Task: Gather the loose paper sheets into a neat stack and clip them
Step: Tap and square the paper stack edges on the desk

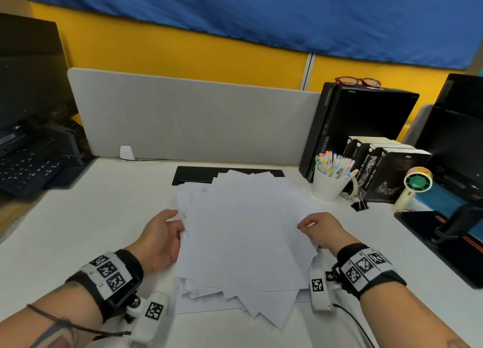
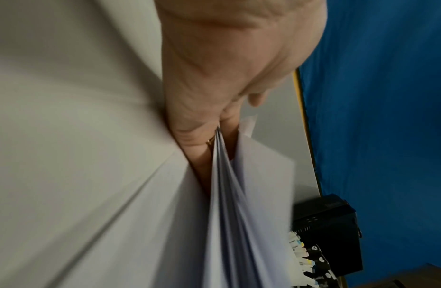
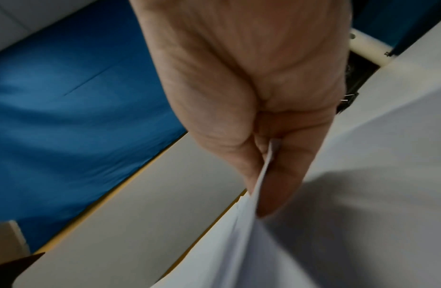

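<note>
A loose, fanned pile of white paper sheets (image 1: 245, 232) lies in the middle of the white desk (image 1: 78, 230), corners sticking out at the near end. My left hand (image 1: 167, 232) grips the pile's left edge, thumb on top and fingers under the sheets (image 2: 229, 194). My right hand (image 1: 313, 228) pinches the right edge, the paper (image 3: 258, 224) caught between thumb and fingers. A black binder clip (image 1: 360, 204) lies on the desk to the right, beyond my right hand and apart from it.
A white cup of markers (image 1: 329, 183), a row of black books (image 1: 386, 170) and a small handheld fan (image 1: 413, 185) stand at the right. A black tray (image 1: 193, 174) lies behind the pile. A grey divider (image 1: 193, 120) closes off the back. A keyboard (image 1: 28, 164) sits far left.
</note>
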### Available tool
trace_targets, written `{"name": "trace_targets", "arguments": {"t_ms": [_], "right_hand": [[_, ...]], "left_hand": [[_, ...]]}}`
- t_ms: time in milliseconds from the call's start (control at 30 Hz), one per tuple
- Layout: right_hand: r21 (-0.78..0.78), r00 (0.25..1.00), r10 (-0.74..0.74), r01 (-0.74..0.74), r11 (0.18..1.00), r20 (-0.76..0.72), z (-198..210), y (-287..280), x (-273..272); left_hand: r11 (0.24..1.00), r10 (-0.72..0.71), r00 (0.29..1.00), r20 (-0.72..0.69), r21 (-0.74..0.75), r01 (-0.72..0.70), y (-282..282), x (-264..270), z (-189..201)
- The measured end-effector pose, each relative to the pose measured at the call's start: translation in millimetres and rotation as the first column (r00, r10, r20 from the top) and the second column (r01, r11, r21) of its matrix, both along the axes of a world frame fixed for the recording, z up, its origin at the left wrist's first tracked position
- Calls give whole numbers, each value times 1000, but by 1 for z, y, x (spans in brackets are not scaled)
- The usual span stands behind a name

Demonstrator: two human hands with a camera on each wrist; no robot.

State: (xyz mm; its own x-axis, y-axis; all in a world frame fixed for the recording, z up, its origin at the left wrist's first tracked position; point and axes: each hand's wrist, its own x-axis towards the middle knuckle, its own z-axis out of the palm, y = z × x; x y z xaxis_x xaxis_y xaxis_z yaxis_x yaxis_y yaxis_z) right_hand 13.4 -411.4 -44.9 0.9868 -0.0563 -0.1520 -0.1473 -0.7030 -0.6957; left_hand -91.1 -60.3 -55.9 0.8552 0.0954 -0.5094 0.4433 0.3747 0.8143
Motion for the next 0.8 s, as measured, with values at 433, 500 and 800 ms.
{"name": "trace_targets", "arguments": {"t_ms": [433,500,800], "right_hand": [[158,983,-174,163,974,64,0,9,4],[201,981,-187,172,964,59,-1,10,3],[173,993,-48,66,983,-108,-3,25,-12]], "left_hand": [[980,-9,1000,-2,197,9,-7,2,-1],[978,-77,996,33,196,69,-7,0,-2],[943,-289,955,67,193,271,-1,-5,-4]]}}
